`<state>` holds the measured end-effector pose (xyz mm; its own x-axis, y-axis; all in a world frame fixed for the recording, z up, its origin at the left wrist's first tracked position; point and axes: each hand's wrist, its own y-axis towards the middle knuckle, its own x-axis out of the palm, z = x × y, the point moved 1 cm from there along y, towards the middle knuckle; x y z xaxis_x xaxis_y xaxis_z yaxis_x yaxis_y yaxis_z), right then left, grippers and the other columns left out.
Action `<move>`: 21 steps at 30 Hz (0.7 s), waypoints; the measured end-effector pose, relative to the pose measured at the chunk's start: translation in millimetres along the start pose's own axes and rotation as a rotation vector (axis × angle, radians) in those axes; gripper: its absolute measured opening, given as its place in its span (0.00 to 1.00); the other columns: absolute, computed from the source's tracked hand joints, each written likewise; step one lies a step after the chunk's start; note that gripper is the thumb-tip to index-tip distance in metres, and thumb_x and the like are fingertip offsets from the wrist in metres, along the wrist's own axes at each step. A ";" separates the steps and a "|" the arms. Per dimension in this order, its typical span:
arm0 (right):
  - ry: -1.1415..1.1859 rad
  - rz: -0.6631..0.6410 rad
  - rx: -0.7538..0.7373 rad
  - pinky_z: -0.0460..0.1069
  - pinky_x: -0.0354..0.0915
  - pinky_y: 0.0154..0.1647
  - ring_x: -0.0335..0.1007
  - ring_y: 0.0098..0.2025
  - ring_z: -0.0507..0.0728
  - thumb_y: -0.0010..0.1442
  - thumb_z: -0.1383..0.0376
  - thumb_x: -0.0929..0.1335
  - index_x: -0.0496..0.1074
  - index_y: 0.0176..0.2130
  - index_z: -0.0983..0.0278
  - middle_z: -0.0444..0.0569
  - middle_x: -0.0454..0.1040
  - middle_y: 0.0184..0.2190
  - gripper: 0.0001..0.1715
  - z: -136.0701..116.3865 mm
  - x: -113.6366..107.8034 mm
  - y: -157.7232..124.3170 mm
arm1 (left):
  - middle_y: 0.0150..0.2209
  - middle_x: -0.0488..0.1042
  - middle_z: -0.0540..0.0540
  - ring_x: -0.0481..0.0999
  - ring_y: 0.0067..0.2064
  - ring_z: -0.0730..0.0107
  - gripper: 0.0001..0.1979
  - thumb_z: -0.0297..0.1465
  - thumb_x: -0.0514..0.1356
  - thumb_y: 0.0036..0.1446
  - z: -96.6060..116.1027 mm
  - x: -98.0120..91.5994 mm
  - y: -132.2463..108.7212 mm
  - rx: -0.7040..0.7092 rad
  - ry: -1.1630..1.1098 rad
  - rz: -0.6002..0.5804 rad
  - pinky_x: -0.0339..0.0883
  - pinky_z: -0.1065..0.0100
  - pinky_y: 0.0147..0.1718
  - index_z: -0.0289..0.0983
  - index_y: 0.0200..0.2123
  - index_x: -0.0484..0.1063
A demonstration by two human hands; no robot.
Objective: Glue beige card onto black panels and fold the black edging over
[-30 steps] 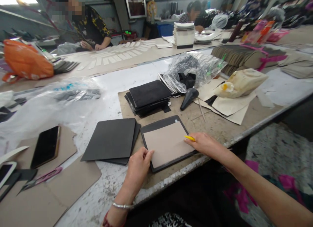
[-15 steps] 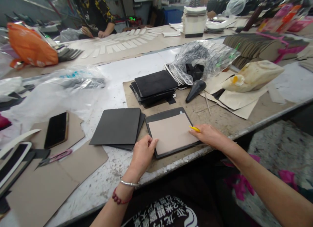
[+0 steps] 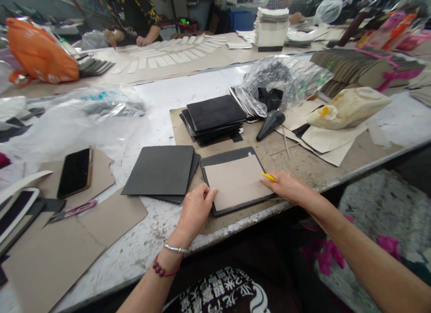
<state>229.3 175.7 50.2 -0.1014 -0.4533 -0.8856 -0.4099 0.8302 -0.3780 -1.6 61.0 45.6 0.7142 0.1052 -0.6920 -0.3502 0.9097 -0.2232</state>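
A beige sheet (image 3: 237, 180) lies on a black panel (image 3: 229, 156) near the table's front edge, leaving a dark strip bare at the top. At its left edge my left hand (image 3: 197, 203) is closed, thumb against the sheet and fingers curled over the panel's side. Closed around a slim yellow pointed tool (image 3: 269, 177), my right hand (image 3: 286, 185) rests at the right edge of sheet and panel; the tool's tip points left over the sheet. Dark grey square boards (image 3: 160, 170) lie just left of the panel. Behind it is a stack of black pieces (image 3: 215, 113).
A black cone-shaped object (image 3: 270, 125) and a yellowed plastic bottle (image 3: 348, 108) lie behind my right hand. To the left are a phone (image 3: 74, 173), pink-handled snips (image 3: 72, 212) and beige board (image 3: 74, 245). Across the table, a person's hands (image 3: 144, 40) are near white strips.
My hands, the sheet and the panel keep nearly the same positions. The view has shifted slightly, and the hand of the person across the table has risen a little.
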 end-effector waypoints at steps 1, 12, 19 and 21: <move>0.002 0.001 0.001 0.46 0.55 0.31 0.68 0.33 0.57 0.60 0.55 0.58 0.70 0.31 0.64 0.51 0.74 0.29 0.20 -0.1 0.1 -0.1 | 0.18 0.61 0.55 0.62 0.23 0.71 0.13 0.34 0.56 0.55 0.3 -0.1 0.0 -0.002 -0.001 -0.001 0.50 0.71 0.26 0.39 0.20 0.60; -0.056 -0.007 0.012 0.46 0.57 0.33 0.70 0.36 0.59 0.61 0.55 0.58 0.72 0.34 0.63 0.52 0.76 0.32 0.20 -6.0 -4.1 -1.1 | 0.18 0.60 0.55 0.62 0.24 0.72 0.13 0.31 0.56 0.55 4.7 -1.5 -1.5 0.007 0.008 0.006 0.50 0.71 0.26 0.39 0.19 0.59; -0.071 -0.025 -0.016 0.48 0.58 0.35 0.71 0.38 0.60 0.62 0.56 0.57 0.72 0.36 0.63 0.53 0.76 0.34 0.21 -3.7 -1.6 1.6 | 0.18 0.59 0.56 0.61 0.24 0.72 0.14 0.30 0.56 0.55 5.6 -3.0 -2.1 0.003 0.010 -0.008 0.50 0.71 0.27 0.38 0.19 0.59; -0.075 -0.032 -0.019 0.48 0.58 0.35 0.71 0.38 0.60 0.62 0.56 0.57 0.72 0.36 0.63 0.53 0.76 0.34 0.21 -3.8 -1.8 1.7 | 0.18 0.59 0.56 0.60 0.25 0.72 0.14 0.30 0.56 0.55 6.0 -3.3 -2.0 0.001 0.013 -0.009 0.49 0.71 0.26 0.38 0.19 0.58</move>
<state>225.3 176.7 52.1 -0.0205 -0.4531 -0.8912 -0.4293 0.8091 -0.4015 0.4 61.2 52.5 0.7097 0.0919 -0.6985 -0.3431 0.9110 -0.2287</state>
